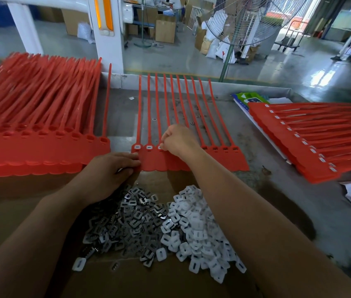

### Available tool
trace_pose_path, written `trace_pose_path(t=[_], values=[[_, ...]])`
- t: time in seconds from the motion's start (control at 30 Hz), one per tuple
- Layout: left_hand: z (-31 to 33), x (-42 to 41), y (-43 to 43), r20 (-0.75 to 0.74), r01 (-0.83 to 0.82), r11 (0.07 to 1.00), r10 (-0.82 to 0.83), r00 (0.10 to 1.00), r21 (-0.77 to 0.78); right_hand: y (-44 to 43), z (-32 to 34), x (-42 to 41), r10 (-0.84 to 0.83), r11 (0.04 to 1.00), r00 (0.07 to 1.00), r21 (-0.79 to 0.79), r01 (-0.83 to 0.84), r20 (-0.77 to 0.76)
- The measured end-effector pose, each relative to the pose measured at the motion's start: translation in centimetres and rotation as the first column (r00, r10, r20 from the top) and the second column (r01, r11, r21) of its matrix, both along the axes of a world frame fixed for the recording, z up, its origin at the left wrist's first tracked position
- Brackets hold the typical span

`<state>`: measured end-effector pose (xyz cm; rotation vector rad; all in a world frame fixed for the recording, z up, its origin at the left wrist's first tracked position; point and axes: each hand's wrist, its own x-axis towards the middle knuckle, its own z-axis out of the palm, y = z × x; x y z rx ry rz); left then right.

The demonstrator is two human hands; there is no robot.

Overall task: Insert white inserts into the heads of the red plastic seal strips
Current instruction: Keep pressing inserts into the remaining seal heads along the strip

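Note:
A joined row of red seal strips lies flat in front of me, heads near, tails pointing away. The three leftmost heads hold white inserts; the heads to the right show dark sockets. My right hand has its fingers curled over the third head, pinching a white insert there. My left hand rests flat on the row's left tab edge, fingers straight. A heap of loose white inserts lies on cardboard near me.
A pile of grey metal clips sits left of the white heap. A thick stack of red strips fills the left side. Another stack with white inserts lies at the right. A green packet and papers sit behind it.

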<state>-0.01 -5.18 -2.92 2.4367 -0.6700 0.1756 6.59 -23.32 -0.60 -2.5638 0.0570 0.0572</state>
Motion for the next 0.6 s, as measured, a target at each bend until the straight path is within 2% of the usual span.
trace_pose_path(t=[0.1,0.23,0.3,0.4,0.6], values=[[0.1,0.0,0.0,-0.014,0.003,1.000,-0.003,1.000,-0.002,-0.4,0.2,-0.7,0.083,0.996,0.996,0.033,-0.084,0.032],[0.0,0.0,0.2,-0.008,0.009,1.000,-0.009,1.000,-0.001,-1.2,1.1,-2.0,0.124,0.967,0.992,0.221,-0.128,0.031],[-0.1,0.1,0.3,-0.001,0.009,1.000,-0.009,1.000,-0.005,-1.9,1.6,-2.8,0.117,0.956,0.990,0.263,-0.132,0.073],[-0.2,0.1,0.2,-0.002,-0.004,1.000,0.004,1.000,-0.001,-3.2,2.8,-4.2,0.167,0.962,0.983,0.206,-0.180,0.080],[-0.4,0.3,0.3,0.004,-0.017,1.000,0.017,1.000,-0.001,-5.3,4.5,-7.6,0.335,0.940,0.937,0.098,-0.325,-0.101]])
